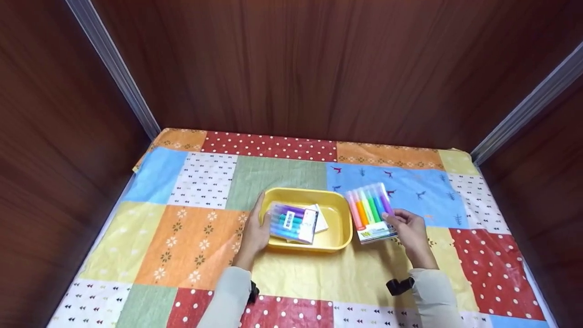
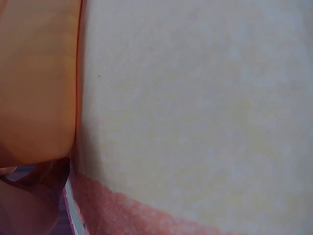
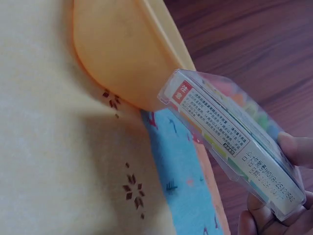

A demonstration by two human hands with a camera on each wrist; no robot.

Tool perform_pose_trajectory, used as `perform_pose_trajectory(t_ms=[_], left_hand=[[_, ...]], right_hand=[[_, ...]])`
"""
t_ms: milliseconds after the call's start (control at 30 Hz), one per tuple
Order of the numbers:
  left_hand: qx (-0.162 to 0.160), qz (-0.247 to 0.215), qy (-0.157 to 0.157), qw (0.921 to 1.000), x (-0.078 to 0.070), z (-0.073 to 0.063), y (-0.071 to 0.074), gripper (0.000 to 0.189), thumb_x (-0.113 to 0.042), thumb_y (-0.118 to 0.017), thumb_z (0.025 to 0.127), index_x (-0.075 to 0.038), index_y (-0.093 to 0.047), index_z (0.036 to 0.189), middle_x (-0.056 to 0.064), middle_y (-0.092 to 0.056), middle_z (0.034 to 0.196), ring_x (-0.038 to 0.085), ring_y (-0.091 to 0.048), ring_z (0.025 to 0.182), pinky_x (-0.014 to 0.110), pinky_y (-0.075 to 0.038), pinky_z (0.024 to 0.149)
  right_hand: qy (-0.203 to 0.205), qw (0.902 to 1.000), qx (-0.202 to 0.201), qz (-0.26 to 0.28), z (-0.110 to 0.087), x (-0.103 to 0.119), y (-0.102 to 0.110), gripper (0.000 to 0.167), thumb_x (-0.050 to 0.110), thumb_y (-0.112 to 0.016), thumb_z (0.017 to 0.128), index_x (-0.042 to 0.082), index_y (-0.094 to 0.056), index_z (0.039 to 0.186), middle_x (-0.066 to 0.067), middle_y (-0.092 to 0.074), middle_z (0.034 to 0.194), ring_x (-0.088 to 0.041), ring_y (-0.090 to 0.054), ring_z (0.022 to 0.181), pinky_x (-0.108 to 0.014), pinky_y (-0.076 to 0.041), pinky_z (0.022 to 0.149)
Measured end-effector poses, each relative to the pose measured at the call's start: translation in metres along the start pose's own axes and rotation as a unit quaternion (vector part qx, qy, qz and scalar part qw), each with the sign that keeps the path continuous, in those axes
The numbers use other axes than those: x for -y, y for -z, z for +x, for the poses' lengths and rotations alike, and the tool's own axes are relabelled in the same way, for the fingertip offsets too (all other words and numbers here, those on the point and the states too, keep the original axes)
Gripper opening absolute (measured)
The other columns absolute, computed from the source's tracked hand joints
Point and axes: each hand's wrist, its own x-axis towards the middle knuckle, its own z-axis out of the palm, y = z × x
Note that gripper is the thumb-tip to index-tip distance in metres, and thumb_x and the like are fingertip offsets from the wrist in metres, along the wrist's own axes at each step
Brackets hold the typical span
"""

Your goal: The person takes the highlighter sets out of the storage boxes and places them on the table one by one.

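A yellow plastic basin (image 1: 338, 217) stands on the patterned cloth. My left hand (image 1: 255, 234) grips its left end, thumb over the rim and fingers along the outer wall. Inside the basin lies a clear pack of blue, teal and purple pens (image 1: 294, 223), partly covering a white item (image 1: 321, 219). Just past the basin's right end, my right hand (image 1: 411, 232) pinches a clear case of colored highlighters (image 1: 371, 212) by its right side, thumb on top. In the right wrist view, the case of highlighters (image 3: 230, 147) is tilted and shows its printed end.
A patchwork-print cloth (image 1: 196, 246) covers the table. Dark brown wood-grain panels (image 1: 291, 68) rise behind it and at both sides, with metal strips (image 1: 116, 64) at the corners. Black bands (image 1: 401, 287) sit at the wrists.
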Motion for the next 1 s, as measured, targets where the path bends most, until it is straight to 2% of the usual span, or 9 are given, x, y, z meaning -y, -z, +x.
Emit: perform_pose_trajectory(t_ms=[200, 333, 433, 533, 667, 867, 1000], left_hand=[[-0.005, 0.001, -0.014, 0.9999, 0.001, 0.001, -0.001, 0.06, -0.021, -0.047, 0.106, -0.027, -0.025, 0.161, 0.011, -0.031, 0.166, 0.042, -0.033, 0.15, 0.061, -0.025, 0.125], [-0.006, -0.004, -0.003, 1.0, 0.0, 0.002, -0.001, 0.061, -0.021, -0.048, 0.105, -0.031, -0.024, 0.161, 0.007, -0.028, 0.167, 0.038, -0.03, 0.152, 0.058, -0.022, 0.127], [-0.001, -0.008, 0.006, 1.0, -0.001, 0.003, 0.0, 0.062, -0.021, -0.049, 0.105, -0.033, -0.024, 0.161, 0.005, -0.027, 0.168, 0.036, -0.028, 0.154, 0.056, -0.021, 0.128], [-0.002, -0.017, 0.007, 0.9998, -0.001, 0.004, 0.0, 0.064, -0.016, -0.052, 0.103, -0.028, -0.026, 0.161, 0.006, -0.027, 0.168, 0.036, -0.028, 0.154, 0.055, -0.021, 0.128], [0.003, -0.038, 0.009, 0.9992, 0.001, 0.001, 0.0, 0.069, -0.011, -0.056, 0.099, -0.024, -0.027, 0.16, 0.008, -0.028, 0.168, 0.038, -0.027, 0.154, 0.057, -0.019, 0.128], [0.02, -0.076, 0.021, 0.9967, 0.003, -0.002, 0.001, 0.074, -0.015, -0.063, 0.095, -0.025, -0.027, 0.16, 0.011, -0.029, 0.167, 0.04, -0.028, 0.153, 0.062, -0.019, 0.126], [0.026, -0.113, 0.02, 0.9931, 0.003, 0.001, 0.002, 0.074, -0.017, -0.063, 0.096, -0.026, -0.027, 0.16, 0.012, -0.027, 0.167, 0.041, -0.025, 0.154, 0.065, -0.016, 0.126]], right_hand=[[-0.032, 0.9994, -0.015, 0.0, 0.0, -0.013, 0.004, 0.044, 0.024, -0.07, 0.095, -0.003, -0.06, 0.127, 0.016, -0.069, 0.075, -0.002, -0.061, 0.066, -0.02, -0.051, 0.06], [-0.031, 0.9994, -0.015, -0.006, 0.001, -0.019, 0.004, 0.045, 0.023, -0.07, 0.094, -0.006, -0.06, 0.127, 0.014, -0.068, 0.075, -0.001, -0.062, 0.067, -0.017, -0.052, 0.061], [-0.029, 0.999, -0.023, -0.027, 0.003, -0.023, 0.003, 0.041, 0.024, -0.071, 0.093, -0.005, -0.063, 0.121, 0.013, -0.066, 0.074, -0.002, -0.06, 0.068, -0.017, -0.05, 0.062], [-0.033, 0.9983, -0.019, -0.045, 0.003, -0.028, 0.0, 0.036, 0.026, -0.071, 0.093, -0.002, -0.065, 0.116, 0.011, -0.066, 0.077, -0.004, -0.059, 0.071, -0.019, -0.05, 0.064], [-0.043, 0.9976, -0.011, -0.053, 0.002, -0.035, -0.003, 0.037, 0.025, -0.07, 0.093, -0.003, -0.065, 0.117, 0.007, -0.066, 0.082, -0.006, -0.06, 0.075, -0.019, -0.052, 0.067], [-0.068, 0.996, -0.003, -0.058, -0.003, -0.047, -0.003, 0.04, 0.026, -0.07, 0.094, -0.005, -0.064, 0.12, 0.003, -0.068, 0.086, -0.007, -0.061, 0.076, -0.02, -0.051, 0.068], [-0.066, 0.9964, -0.003, -0.054, -0.001, -0.049, -0.004, 0.041, 0.026, -0.07, 0.093, -0.005, -0.064, 0.12, 0.002, -0.068, 0.089, -0.009, -0.061, 0.079, -0.02, -0.052, 0.071]])
